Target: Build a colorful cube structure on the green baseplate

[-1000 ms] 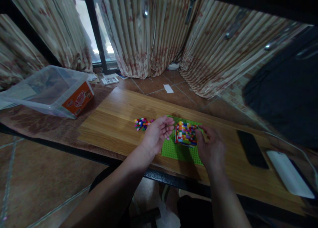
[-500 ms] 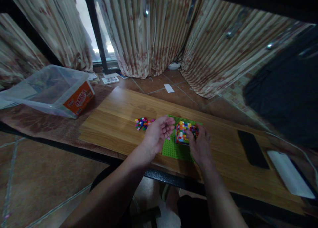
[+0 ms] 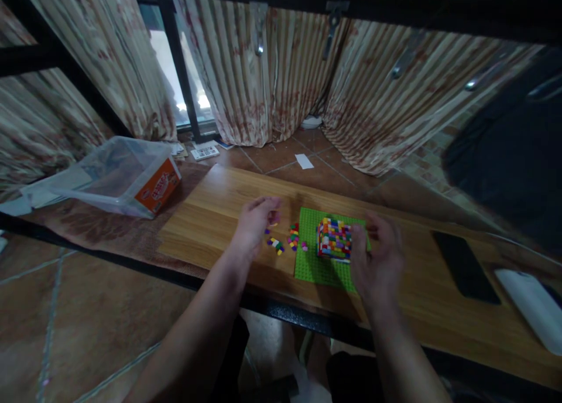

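A block of multicoloured toy bricks (image 3: 334, 239) stands on a green baseplate (image 3: 327, 274), towards its right half. Just right of it is my right hand (image 3: 380, 256), thumb and fingers apart and slightly blurred, with nothing seen between them. My left hand (image 3: 254, 224) hovers over the wood left of the baseplate, fingers loosely curved and apart, and no brick shows in it. Beside its fingertips lie several loose small bricks (image 3: 276, 245), and more loose bricks (image 3: 293, 237) spread up to the baseplate's left edge. Part of the pile may be hidden by the left hand.
Both hands work above a wooden board (image 3: 211, 215) on a table. A clear plastic bin (image 3: 118, 180) with an orange label stands at the left. At the right lie a black phone (image 3: 465, 265) and a white oblong object (image 3: 529, 306). Curtains (image 3: 237, 81) hang behind.
My left hand has moved left from the baseplate to beyond the loose bricks, which now lie more spread out. My right hand has let go of the brick block and drawn off rightwards. The view has shifted.
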